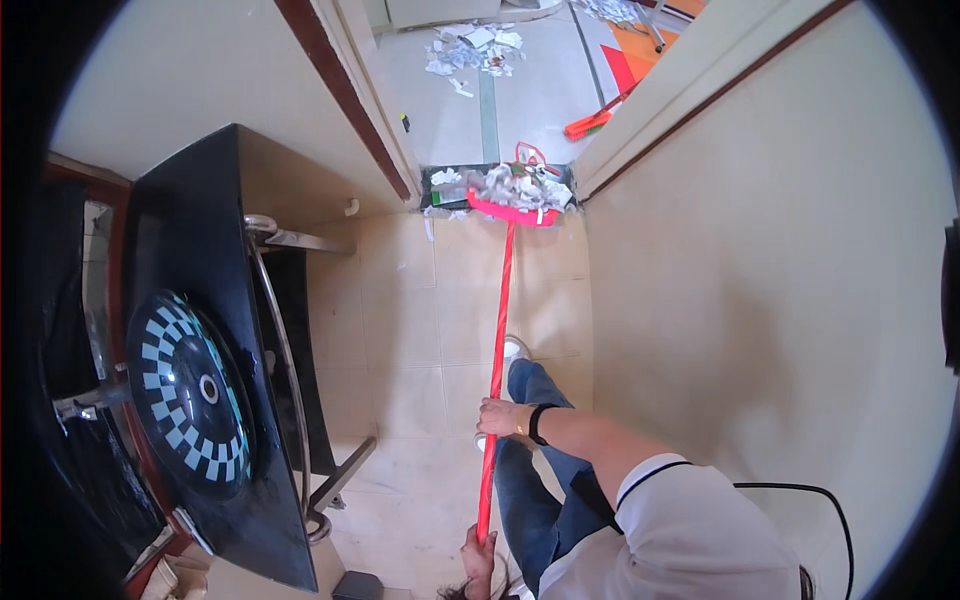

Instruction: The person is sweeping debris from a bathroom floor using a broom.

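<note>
My right hand (501, 417), with a black band at the wrist, grips the middle of a red broom handle (505, 300). My left hand (478, 556) is closed around the handle's lower end, near the bottom of the picture. The pink broom head (510, 208) is at the doorway, against a heap of white paper scraps (517, 184). This heap lies on the dark door sill (429, 180) and partly hides the head; its bristles cannot be made out. A red loop-shaped piece (529, 153) pokes out behind the scraps.
To the left stands a black counter (199, 217) with a checkered basin (191, 390) and a metal rail (281, 322). A pale wall (712, 262) is close on the right. Beyond the doorway lie more paper scraps (472, 52) and an orange brush (589, 126).
</note>
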Action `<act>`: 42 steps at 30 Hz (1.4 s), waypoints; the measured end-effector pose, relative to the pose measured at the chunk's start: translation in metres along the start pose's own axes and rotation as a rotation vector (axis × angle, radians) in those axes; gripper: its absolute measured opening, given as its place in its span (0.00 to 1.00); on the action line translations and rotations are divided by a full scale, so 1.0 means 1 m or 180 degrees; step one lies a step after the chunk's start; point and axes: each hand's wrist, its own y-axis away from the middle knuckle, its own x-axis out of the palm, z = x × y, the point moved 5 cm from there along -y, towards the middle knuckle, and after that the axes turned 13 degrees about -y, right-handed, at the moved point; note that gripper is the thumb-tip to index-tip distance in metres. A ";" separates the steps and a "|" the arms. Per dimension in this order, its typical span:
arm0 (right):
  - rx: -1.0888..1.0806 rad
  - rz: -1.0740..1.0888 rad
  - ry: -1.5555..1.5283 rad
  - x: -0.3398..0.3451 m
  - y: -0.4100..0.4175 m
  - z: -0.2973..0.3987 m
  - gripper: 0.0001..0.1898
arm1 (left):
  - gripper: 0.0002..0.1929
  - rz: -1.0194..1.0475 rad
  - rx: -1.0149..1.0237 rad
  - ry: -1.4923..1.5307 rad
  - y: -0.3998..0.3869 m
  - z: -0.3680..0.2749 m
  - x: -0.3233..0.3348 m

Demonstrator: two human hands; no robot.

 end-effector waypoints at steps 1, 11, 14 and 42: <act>-0.0008 0.0013 0.0002 -0.007 0.000 -0.004 0.04 | 0.20 -0.0046 -0.0031 -0.0015 0.000 -0.003 -0.001; -0.0195 0.0124 -0.0311 -0.025 -0.017 0.012 0.02 | 0.19 0.0165 0.0079 0.0374 0.008 0.031 0.006; -0.0421 0.0303 -0.0695 -0.005 -0.036 0.053 0.02 | 0.19 0.0133 -0.0119 0.0464 0.028 0.054 -0.001; -0.0979 0.0541 -0.1132 -0.046 -0.097 0.090 0.04 | 0.21 0.0184 -0.1187 0.1510 0.130 0.104 -0.068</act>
